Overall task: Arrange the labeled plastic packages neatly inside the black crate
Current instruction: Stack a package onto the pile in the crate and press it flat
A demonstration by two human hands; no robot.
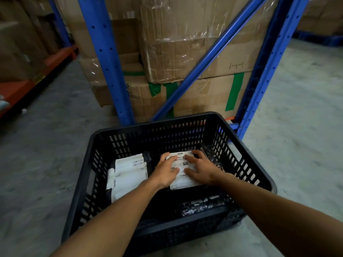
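A black slotted crate (246, 151) stands on the concrete floor in front of me. Both my arms reach into it. My left hand (165, 171) and my right hand (201, 168) lie flat, fingers spread, on a stack of white labeled packages (182, 182) in the crate's right half. Barcode labels show at the stack's far end between my fingers. A second stack of white labeled packages (128, 175) lies in the left half, apart from my hands. Dark clear-wrapped packages (200, 204) lie near the front right corner, and more (213, 156) lean along the right wall.
Blue steel racking (105, 58) with a diagonal brace (207, 58) rises right behind the crate, holding stacked cardboard boxes (185, 43) with green tape. An orange shelf beam (37, 75) runs at the left. Concrete floor (300, 127) lies to either side.
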